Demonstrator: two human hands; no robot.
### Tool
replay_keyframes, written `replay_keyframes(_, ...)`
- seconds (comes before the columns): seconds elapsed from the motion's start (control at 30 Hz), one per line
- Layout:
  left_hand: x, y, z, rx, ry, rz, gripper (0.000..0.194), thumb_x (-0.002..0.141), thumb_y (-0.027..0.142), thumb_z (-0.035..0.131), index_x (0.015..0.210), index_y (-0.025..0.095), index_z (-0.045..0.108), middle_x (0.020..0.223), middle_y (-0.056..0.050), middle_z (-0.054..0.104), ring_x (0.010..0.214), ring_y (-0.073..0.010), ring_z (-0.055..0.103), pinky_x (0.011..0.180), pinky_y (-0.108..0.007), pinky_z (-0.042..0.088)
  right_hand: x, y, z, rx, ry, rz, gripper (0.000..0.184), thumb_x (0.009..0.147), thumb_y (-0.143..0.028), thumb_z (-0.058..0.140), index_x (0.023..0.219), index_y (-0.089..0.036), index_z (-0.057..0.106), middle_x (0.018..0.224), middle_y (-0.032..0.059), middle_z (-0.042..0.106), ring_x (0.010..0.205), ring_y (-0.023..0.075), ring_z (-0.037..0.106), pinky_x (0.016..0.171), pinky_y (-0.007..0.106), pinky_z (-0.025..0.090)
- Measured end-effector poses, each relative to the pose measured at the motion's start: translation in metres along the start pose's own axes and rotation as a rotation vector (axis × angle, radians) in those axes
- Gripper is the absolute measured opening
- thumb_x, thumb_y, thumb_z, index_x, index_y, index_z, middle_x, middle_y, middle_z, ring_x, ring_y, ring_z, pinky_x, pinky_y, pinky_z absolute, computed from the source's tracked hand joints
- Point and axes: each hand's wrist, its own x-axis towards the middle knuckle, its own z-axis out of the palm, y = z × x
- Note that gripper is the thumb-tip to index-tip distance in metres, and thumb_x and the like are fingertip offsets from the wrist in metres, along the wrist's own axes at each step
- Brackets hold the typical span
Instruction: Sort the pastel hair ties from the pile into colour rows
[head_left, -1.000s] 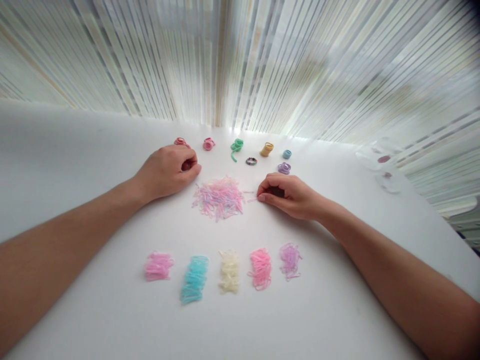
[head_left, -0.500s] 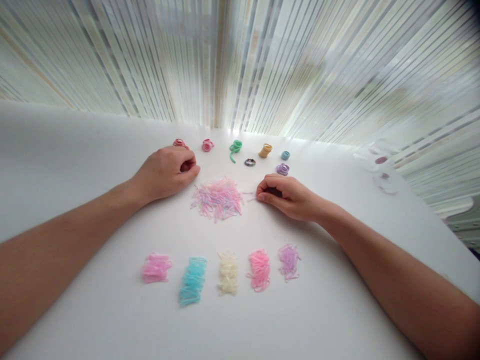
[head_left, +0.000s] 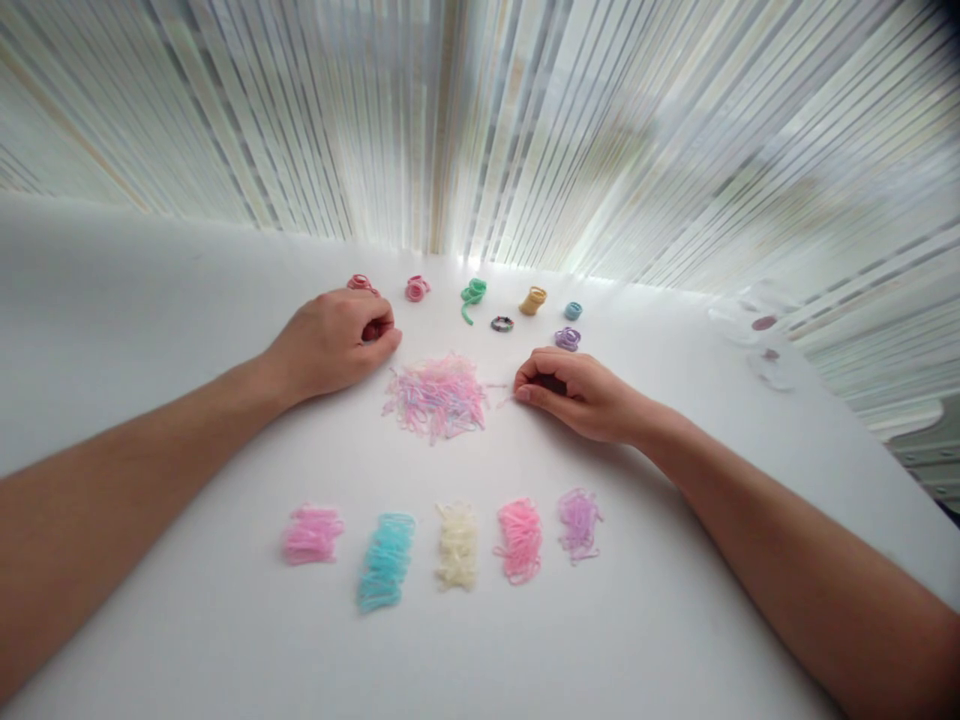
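Observation:
A loose pile of small pastel rubber bands (head_left: pixel 436 398), mostly pink, lies between my hands. My left hand (head_left: pixel 334 340) rests on the table at its upper left, fingers curled and thumb closed toward them; whatever the fingers might hold is hidden. To the right of the pile, my right hand (head_left: pixel 574 392) is pinched, its fingertips on a thin pale rubber band (head_left: pixel 502 402). Nearer to me lies a row of sorted bands: a pink bundle (head_left: pixel 313 535), a turquoise bundle (head_left: pixel 386 562), a cream bundle (head_left: pixel 457 547), a brighter pink bundle (head_left: pixel 520 541) and a lilac bundle (head_left: pixel 578 525).
Behind stand a red coil (head_left: pixel 361 284), pink coil (head_left: pixel 417 289), green coil (head_left: pixel 473 293), yellow coil (head_left: pixel 533 300), blue coil (head_left: pixel 573 311) and purple coil (head_left: pixel 568 339). A beaded ring (head_left: pixel 502 324) lies among them. Clear plastic pieces (head_left: pixel 750 318) sit right, before a string curtain (head_left: pixel 390 130).
Both hands keep nearly the same pose and place. The whole view has shifted very slightly; the pile and bundles look unchanged.

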Motion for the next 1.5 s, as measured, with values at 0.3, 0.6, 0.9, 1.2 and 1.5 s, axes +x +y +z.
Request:
replay_keyframes(0.3, 0.0001, -0.0006, -0.0001, 0.009, 0.01, 0.018, 0.025, 0.092, 0.042, 0.053, 0.076, 0.023, 0.056, 0.08, -0.006, 0.07, 0.081, -0.0241, 0.064, 0.077, -0.036, 0.045, -0.0002, -0.0019, -0.0001, 0.008, -0.007, 0.017, 0.017, 0.106, -0.034, 0.068, 0.098, -0.02, 0.074, 0.088, 0.0056, 0.072, 0.075, 0.0181, 0.058, 0.069, 0.032, 0.045)
replay_keyframes(0.6, 0.0002, 0.0005, -0.0001, 0.003, 0.007, 0.01, 0.024, 0.092, 0.042, 0.051, 0.076, 0.023, 0.055, 0.08, -0.006, 0.068, 0.081, -0.0237, 0.064, 0.078, -0.036, 0.044, -0.0016, -0.0014, -0.0004, 0.043, -0.021, 0.024, 0.014, 0.102, -0.033, 0.072, 0.1, -0.02, 0.076, 0.088, 0.0043, 0.071, 0.072, 0.0166, 0.056, 0.068, 0.032, 0.044)
replay_keyframes(0.9, 0.0005, 0.0, 0.0004, 0.011, 0.002, 0.008, 0.026, 0.092, 0.044, 0.051, 0.076, 0.024, 0.056, 0.08, -0.006, 0.068, 0.082, -0.0244, 0.064, 0.078, -0.036, 0.044, -0.0003, 0.0, -0.0004, -0.019, -0.015, -0.013, 0.015, 0.106, -0.03, 0.067, 0.097, -0.02, 0.074, 0.093, 0.007, 0.075, 0.079, 0.019, 0.061, 0.075, 0.034, 0.047)
replay_keyframes(1.2, 0.0004, -0.0022, 0.0014, 0.025, -0.003, 0.01, 0.026, 0.093, 0.044, 0.05, 0.077, 0.024, 0.053, 0.08, -0.005, 0.067, 0.082, -0.0245, 0.064, 0.079, -0.037, 0.043, 0.0006, 0.0007, -0.0006, -0.029, -0.031, -0.028, 0.016, 0.109, -0.031, 0.064, 0.097, -0.022, 0.07, 0.096, 0.0082, 0.076, 0.08, 0.0202, 0.062, 0.077, 0.035, 0.047)
replay_keyframes(1.5, -0.0004, 0.0045, -0.0032, 0.013, -0.017, -0.003, 0.023, 0.094, 0.038, 0.054, 0.079, 0.022, 0.055, 0.083, -0.006, 0.067, 0.081, -0.0217, 0.058, 0.081, -0.038, 0.043, 0.0008, 0.0012, -0.0003, -0.026, -0.02, -0.026, 0.017, 0.108, -0.031, 0.064, 0.096, -0.021, 0.07, 0.094, 0.0074, 0.075, 0.079, 0.0198, 0.06, 0.077, 0.035, 0.047)
